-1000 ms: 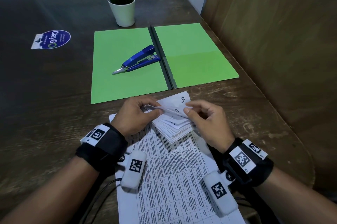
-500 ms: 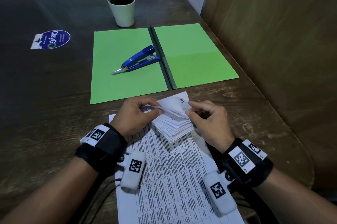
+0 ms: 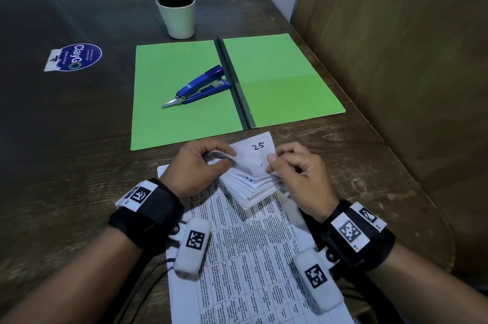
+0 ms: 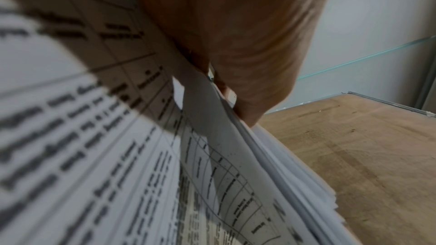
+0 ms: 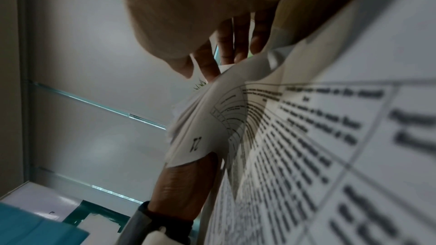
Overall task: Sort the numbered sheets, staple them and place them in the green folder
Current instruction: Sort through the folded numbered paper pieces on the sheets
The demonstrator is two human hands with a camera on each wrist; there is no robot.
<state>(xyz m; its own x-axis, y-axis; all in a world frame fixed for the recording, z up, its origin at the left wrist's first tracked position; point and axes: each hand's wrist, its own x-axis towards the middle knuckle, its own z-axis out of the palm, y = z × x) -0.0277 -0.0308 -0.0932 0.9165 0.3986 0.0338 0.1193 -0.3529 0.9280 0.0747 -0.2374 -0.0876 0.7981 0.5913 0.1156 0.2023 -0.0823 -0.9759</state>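
A fanned stack of small numbered sheets [image 3: 253,186] is held between both hands just above a large printed sheet [image 3: 248,257]. The top slip reads 25 [image 3: 257,146]. My left hand [image 3: 200,162] pinches the stack's left side, thumb on top. My right hand [image 3: 293,168] pinches its right edge with thumb and curled fingers. The green folder [image 3: 277,78] lies open beyond the hands, with a blue stapler [image 3: 200,86] on its left leaf. In the left wrist view my fingers [image 4: 247,62] clamp the sheets' edges [image 4: 295,183]. In the right wrist view a slip marked 21 [image 5: 197,143] hangs under the stack.
A potted plant in a white pot [image 3: 177,16] stands behind the folder. A blue sticker [image 3: 75,57] is on the dark table at the left. A wooden panel [image 3: 396,59] runs along the right side of the table.
The slip marked 3 on top has been flicked away, and a slip marked 25 now shows on top. Both hands stay at the stack.
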